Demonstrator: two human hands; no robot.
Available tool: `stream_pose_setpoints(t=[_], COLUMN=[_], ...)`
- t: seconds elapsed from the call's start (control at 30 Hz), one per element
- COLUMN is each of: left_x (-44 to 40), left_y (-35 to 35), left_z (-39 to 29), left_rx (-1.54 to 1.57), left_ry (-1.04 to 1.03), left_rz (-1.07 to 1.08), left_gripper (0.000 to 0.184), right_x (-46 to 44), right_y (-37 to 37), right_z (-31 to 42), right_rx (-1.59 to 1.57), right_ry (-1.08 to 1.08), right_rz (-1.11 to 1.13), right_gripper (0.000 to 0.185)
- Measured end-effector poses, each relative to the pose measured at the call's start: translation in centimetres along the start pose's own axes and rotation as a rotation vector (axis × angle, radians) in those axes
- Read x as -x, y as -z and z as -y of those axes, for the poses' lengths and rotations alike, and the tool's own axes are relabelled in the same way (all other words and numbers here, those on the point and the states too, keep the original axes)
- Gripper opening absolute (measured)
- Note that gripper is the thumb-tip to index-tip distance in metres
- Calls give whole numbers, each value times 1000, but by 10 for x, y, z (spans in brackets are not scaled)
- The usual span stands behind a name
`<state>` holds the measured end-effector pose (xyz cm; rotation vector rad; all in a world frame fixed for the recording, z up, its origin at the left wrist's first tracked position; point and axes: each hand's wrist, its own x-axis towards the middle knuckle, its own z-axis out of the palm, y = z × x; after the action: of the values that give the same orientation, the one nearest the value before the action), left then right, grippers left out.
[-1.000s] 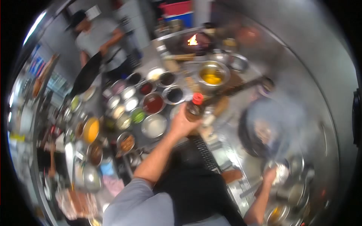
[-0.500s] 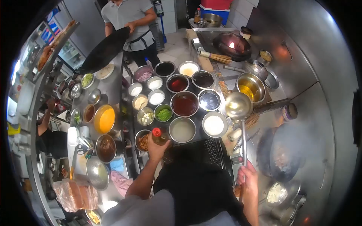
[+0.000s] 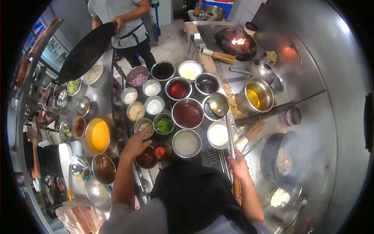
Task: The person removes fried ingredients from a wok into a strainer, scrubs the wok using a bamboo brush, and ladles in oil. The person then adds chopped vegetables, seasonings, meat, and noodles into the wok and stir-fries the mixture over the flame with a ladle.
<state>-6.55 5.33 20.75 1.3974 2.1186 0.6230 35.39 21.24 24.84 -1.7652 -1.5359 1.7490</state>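
Note:
My left hand point(image 3: 137, 143) has its fingers apart at the near rim of a small steel container of pale chopped pieces point(image 3: 145, 126); whether they touch the pieces I cannot tell. Just right of it stands a bottle with a red cap point(image 3: 159, 151), beside a container of brown pieces point(image 3: 147, 158). My right hand point(image 3: 238, 165) is closed round the long handle of a ladle point(image 3: 219, 104). The ladle's bowl hangs above a container of dark liquid point(image 3: 209, 113), near a container of white powder point(image 3: 219, 134) and a red-brown sauce point(image 3: 187, 113).
A smoking wok point(image 3: 284, 160) with food sits on the right, near a pot of yellow oil point(image 3: 259, 94). Flames show in a far wok point(image 3: 235, 43). At upper left another person point(image 3: 122, 23) holds a large black wok point(image 3: 85, 52). A bowl of orange liquid point(image 3: 98, 134) stands left.
My left hand has let go of the red-capped bottle and moved left to the chopped pieces. The ladle has swung left, away from the oil pot. The other person's wok is further left in view.

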Motion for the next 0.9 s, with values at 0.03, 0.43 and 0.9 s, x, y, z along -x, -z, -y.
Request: stream_pose_setpoints(t=[0.03,0.43,0.9], left_x=[-12,-164,-334], left_y=[7,-16,-94], left_z=[-5,-75,-92], left_rx=[2,254,554], left_ry=[1,-239,354], left_rz=[5,11,82], left_gripper=[63,47,63], right_x=[-2,0,30], right_y=[-2,-4,8], right_z=[0,7,14], right_rx=[1,-219,-513], right_ry=[-5,-106,-114], right_rz=[-1,38,59], right_gripper=[40,37,43])
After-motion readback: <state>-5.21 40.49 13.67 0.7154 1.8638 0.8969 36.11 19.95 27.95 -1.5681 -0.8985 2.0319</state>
